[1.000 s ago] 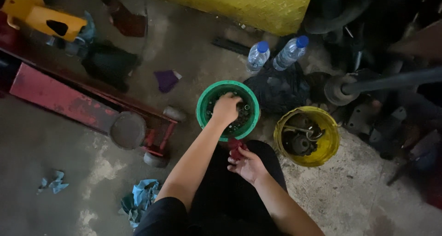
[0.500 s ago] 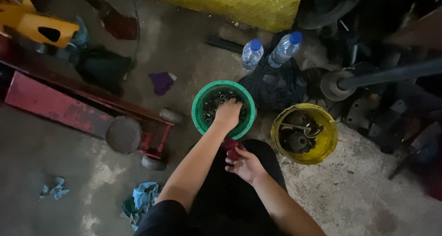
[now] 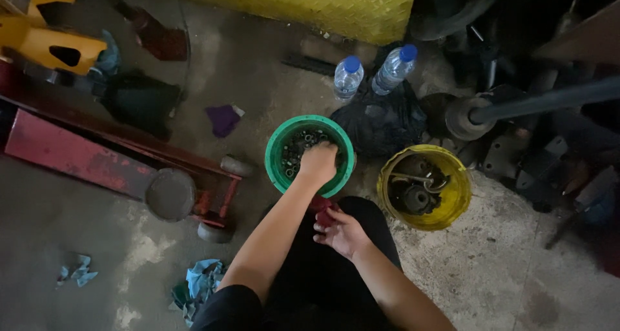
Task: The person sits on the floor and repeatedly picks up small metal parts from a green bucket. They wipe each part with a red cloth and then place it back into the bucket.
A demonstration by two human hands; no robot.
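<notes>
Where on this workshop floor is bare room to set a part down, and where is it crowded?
Bare concrete lies lower right, below the yellow bucket, and lower left, between the red floor jack and the blue rag. It is crowded around the green bucket, water bottles and dark machine parts.

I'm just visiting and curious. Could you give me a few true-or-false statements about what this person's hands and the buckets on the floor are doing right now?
1. The left hand reaches into the green bucket. True.
2. The green bucket holds water. False: it holds small dark metal parts.
3. The right hand holds a small red thing. True.
4. The yellow bucket stands left of the green one. False: it stands to its right.
5. Two clear bottles with blue caps stand beyond the buckets. True.
</notes>
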